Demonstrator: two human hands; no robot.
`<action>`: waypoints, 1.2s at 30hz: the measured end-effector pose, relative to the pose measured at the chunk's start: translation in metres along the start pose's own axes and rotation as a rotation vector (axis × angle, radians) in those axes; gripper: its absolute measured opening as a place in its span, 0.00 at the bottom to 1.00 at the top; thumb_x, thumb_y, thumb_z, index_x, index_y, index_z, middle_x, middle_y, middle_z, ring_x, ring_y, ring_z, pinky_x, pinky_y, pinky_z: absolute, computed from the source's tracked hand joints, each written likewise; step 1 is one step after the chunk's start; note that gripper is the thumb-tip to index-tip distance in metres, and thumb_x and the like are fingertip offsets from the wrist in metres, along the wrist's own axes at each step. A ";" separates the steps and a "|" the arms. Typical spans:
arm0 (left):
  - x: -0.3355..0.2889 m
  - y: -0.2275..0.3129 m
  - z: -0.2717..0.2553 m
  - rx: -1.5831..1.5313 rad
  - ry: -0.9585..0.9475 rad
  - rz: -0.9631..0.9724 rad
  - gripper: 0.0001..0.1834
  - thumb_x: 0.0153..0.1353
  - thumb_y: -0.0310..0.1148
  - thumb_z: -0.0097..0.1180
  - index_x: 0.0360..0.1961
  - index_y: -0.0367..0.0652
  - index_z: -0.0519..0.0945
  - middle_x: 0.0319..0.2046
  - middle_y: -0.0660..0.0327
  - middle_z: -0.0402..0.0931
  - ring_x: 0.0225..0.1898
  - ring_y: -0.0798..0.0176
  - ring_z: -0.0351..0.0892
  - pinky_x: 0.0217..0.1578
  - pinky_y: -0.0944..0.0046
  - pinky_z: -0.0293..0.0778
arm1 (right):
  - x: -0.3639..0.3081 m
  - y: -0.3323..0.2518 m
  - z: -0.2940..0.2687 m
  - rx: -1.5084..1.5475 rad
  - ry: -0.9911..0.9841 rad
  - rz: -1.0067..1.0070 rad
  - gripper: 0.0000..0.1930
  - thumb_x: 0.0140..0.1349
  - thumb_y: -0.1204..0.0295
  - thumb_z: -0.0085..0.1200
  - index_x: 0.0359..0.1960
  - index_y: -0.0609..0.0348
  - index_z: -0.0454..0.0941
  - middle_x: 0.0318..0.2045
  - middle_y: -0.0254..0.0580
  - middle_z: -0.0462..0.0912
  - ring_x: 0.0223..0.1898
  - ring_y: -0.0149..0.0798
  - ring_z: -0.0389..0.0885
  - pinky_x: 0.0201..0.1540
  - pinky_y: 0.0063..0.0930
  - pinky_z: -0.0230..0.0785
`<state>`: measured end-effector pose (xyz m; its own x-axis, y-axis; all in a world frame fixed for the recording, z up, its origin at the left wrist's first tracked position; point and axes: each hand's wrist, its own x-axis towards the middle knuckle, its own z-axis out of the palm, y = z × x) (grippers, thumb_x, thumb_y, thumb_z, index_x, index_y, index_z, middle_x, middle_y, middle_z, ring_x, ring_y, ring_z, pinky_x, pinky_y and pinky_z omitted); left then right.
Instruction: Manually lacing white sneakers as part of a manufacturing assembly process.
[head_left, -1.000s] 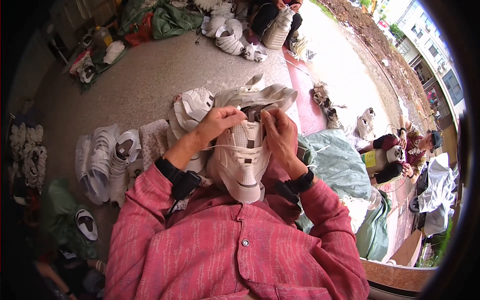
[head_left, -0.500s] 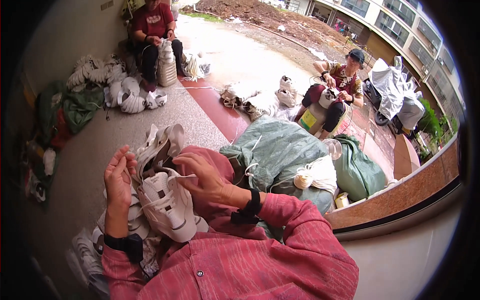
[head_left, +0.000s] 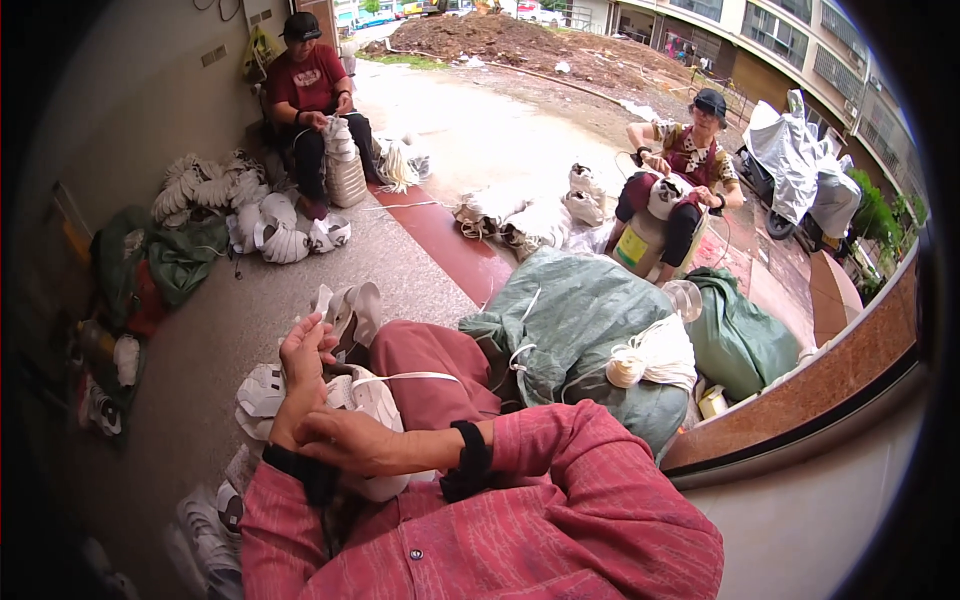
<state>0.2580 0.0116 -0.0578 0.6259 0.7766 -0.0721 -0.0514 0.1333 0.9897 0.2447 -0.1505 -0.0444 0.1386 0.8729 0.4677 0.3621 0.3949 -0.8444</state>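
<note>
A white sneaker [head_left: 372,398] lies in my lap, partly hidden by my arms. A loose white shoelace [head_left: 415,376] arches from it across my red trouser leg. My left hand [head_left: 306,350] is raised beside the shoe, fingertips pinched together; whatever is between them is too small to make out. Crossing over my left wrist, my right hand [head_left: 352,440] has its fingers curled in close; what they grip, if anything, is hidden. Another pale shoe [head_left: 360,312] stands just beyond, and a white-and-grey one [head_left: 260,398] is left of my left hand.
Green sacks [head_left: 570,320] with a hank of white laces [head_left: 655,355] lie right of my knee. More shoes [head_left: 215,550] are at lower left. Two people with shoes sit ahead, one by the wall [head_left: 140,100], one at right. A stone-edged ledge [head_left: 800,390] runs along the right.
My right hand has come down and leftward from above the shoe to cross my left wrist, its fingers now curled. The shoelace now arches over my leg. The whole view has shifted slightly.
</note>
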 end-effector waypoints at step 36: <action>-0.008 -0.001 0.002 0.000 -0.074 -0.014 0.18 0.59 0.29 0.55 0.51 0.38 0.77 0.31 0.66 0.77 0.25 0.76 0.75 0.19 0.79 0.66 | 0.013 -0.024 -0.019 0.260 -0.394 0.271 0.16 0.62 0.60 0.59 0.32 0.64 0.78 0.24 0.30 0.71 0.29 0.27 0.69 0.32 0.24 0.62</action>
<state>0.2547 0.0039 -0.0576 0.6821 0.7272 -0.0771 -0.0417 0.1439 0.9887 0.2551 -0.1536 -0.0135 -0.1786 0.9749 0.1332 0.1145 0.1551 -0.9812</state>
